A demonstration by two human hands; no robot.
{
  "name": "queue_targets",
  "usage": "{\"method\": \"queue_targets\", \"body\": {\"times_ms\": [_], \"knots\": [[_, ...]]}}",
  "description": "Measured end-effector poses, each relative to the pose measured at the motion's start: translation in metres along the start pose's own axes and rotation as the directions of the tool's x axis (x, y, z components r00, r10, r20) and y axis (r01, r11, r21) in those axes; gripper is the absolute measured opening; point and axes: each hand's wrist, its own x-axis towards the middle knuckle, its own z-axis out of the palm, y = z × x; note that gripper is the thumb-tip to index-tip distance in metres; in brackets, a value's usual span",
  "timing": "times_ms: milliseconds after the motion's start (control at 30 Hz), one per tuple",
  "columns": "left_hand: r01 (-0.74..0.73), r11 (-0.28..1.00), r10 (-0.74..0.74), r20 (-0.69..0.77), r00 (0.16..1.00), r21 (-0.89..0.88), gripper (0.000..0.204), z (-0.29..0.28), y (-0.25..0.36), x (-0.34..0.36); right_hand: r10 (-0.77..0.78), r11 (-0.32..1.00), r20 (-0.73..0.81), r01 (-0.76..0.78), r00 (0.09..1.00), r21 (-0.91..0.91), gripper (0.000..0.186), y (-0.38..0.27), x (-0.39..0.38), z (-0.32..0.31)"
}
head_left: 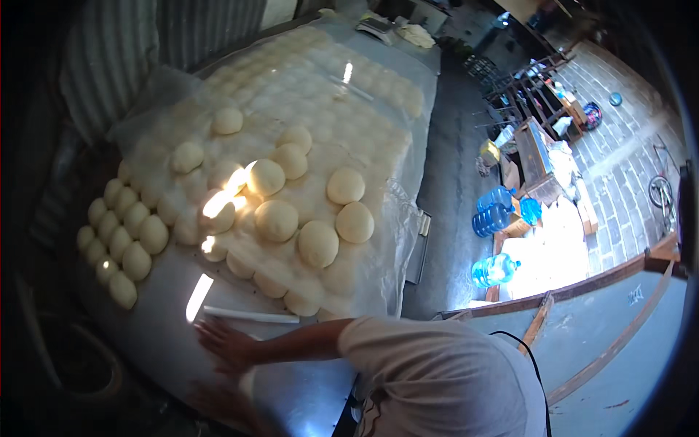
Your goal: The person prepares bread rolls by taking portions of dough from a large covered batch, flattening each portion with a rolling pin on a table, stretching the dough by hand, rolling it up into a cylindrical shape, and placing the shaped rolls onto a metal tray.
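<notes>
My right hand (223, 342) reaches across the metal worktop (142, 331) with its fingers stretched out, just below a white rod (251, 316). Lower down, my left hand (222, 400) is dim and smeared by motion; a pale patch between the hands is too unclear to name. Above them, many round pale dough balls (317, 244) sit on and under a translucent plastic sheet (389, 204). A tight group of smaller-looking balls (137, 260) stands uncovered at the left.
Corrugated metal (105, 80) borders the worktop's back left. A scale (375, 28) stands at its far end. To the right are blue water jugs (491, 218), wooden furniture (535, 156), a bicycle wheel (659, 191) and a wood-framed panel (604, 342) close by me.
</notes>
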Motion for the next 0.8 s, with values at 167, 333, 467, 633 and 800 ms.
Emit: {"method": "queue_targets", "body": {"times_ms": [167,333,467,633,800], "knots": [[0.005,0.965,0.017,0.083,0.996,-0.262,0.072,0.010,-0.017,-0.050,-0.093,0.994,0.001,0.093,0.996,-0.049,0.092,0.015,-0.066,0.000],[0.134,0.846,-0.146,0.018,0.989,-0.516,0.075,-0.006,0.008,-0.088,-0.205,0.974,-0.075,0.197,0.976,-0.108,0.087,0.017,-0.149,0.001],[0.123,0.800,-0.254,-0.146,0.956,-0.587,0.064,0.007,-0.001,-0.014,-0.073,0.996,-0.082,0.069,0.994,-0.053,0.084,0.021,-0.046,-0.005],[0.080,0.758,-0.054,0.060,0.997,-0.647,0.077,-0.036,0.001,-0.029,-0.069,0.997,-0.108,0.066,0.992,-0.030,0.079,0.026,-0.031,-0.003],[-0.004,0.838,-0.041,-0.069,0.997,-0.546,0.075,-0.064,0.044,-0.100,0.128,0.950,-0.041,-0.111,0.991,0.291,0.084,0.008,-0.150,0.030]]}}
